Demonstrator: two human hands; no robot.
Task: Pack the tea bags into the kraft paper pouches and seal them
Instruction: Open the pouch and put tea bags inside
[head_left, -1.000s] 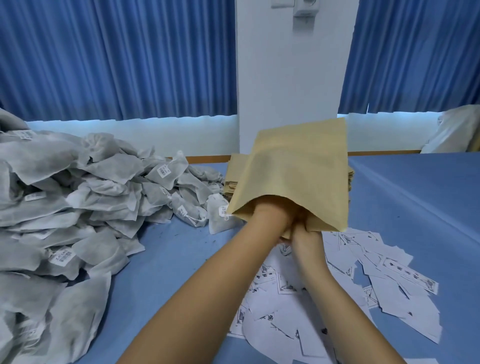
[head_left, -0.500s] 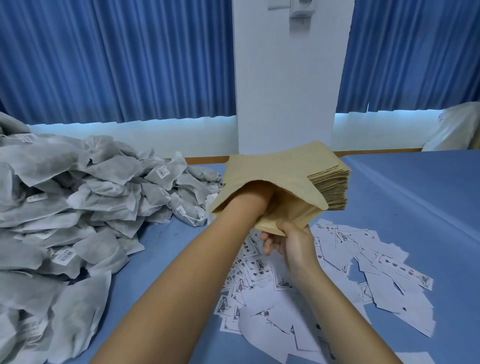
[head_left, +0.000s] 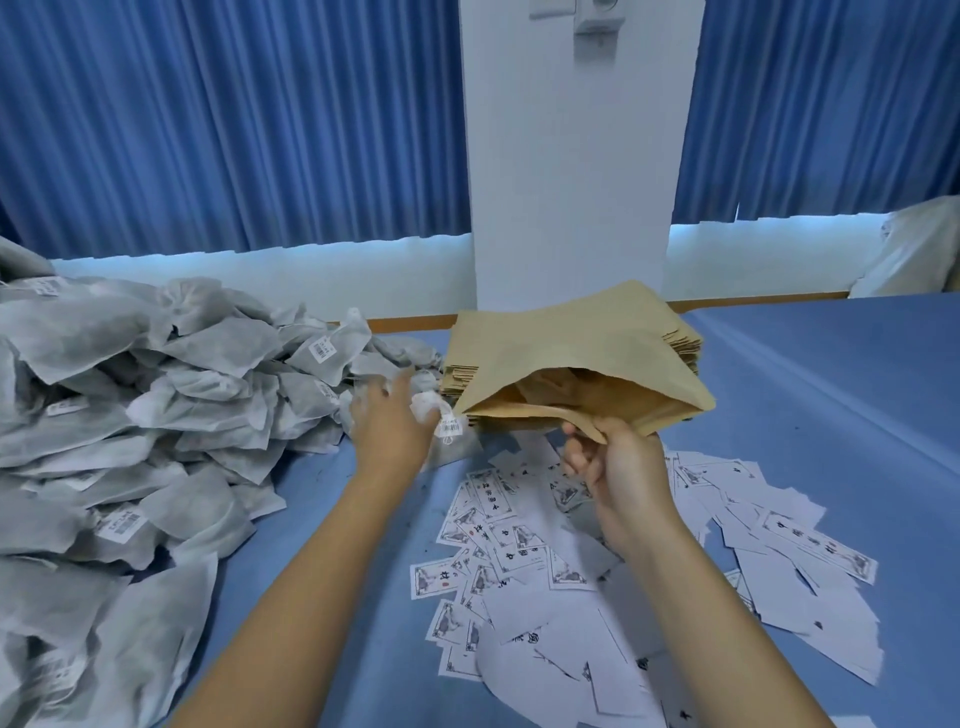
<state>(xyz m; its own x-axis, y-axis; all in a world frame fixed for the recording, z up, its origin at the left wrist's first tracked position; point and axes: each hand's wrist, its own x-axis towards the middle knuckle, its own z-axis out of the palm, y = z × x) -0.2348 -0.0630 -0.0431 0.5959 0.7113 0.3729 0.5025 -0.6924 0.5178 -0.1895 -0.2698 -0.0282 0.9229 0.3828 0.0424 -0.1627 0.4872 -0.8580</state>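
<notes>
Blue pleated curtains (head_left: 234, 130) and a white pillar (head_left: 571, 182) stand behind a table (head_left: 831, 415) spread with smooth blue cloth, on which a stack of flat kraft paper pouches (head_left: 687, 347) lies in the middle near the far edge. Just in front of that stack the right hand (head_left: 618, 467) is raised with the wrist bent up. Its thumb and curled fingers pinch the lower lip of a single kraft pouch (head_left: 571, 338), which lies tilted over the stack with its mouth gaping toward the person. The left hand (head_left: 387, 431) is stretched out to the left of the stack, palm down and fingers extended. It is blurred, and no grasp can be made out. A crumpled tea bag (head_left: 427, 410) with a small barcode tag lies right beside its thumb. Further left of the stack spreads a big heap of tea bags (head_left: 130, 389), soft grey-white non-woven sachets, creased and pillowy, several with barcode stickers. In front of the stack lie scattered white paper labels (head_left: 571, 597), thin rectangles with black print, some face down.
</notes>
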